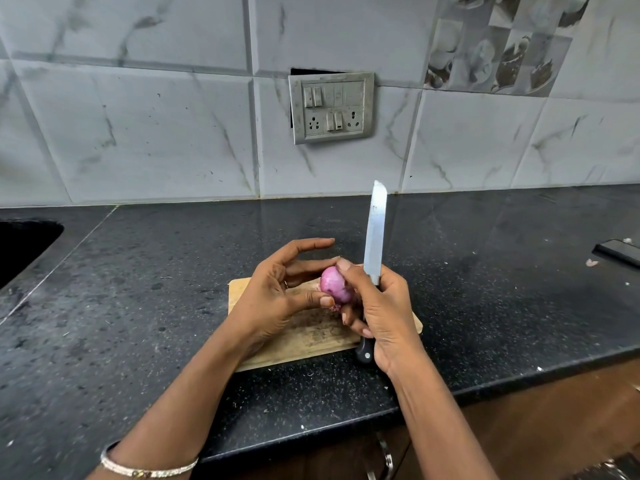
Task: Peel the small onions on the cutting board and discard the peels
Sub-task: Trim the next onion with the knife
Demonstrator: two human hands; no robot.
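A small purple onion (333, 285) is held above the wooden cutting board (304, 336) between both hands. My left hand (277, 296) pinches it with thumb and fingers from the left, index finger stretched out above. My right hand (379, 313) grips a black-handled knife (374, 237), blade pointing up and away, while its thumb presses on the onion's top right side. A bit of peel hangs under the onion. No other onions show on the board.
The board lies on a black speckled counter (138, 306) near its front edge. A dark sink (20, 247) sits at the far left. A black flat object (618, 251) and a scrap of peel (591, 262) lie at the right. A tiled wall with a switch panel (331, 107) is behind.
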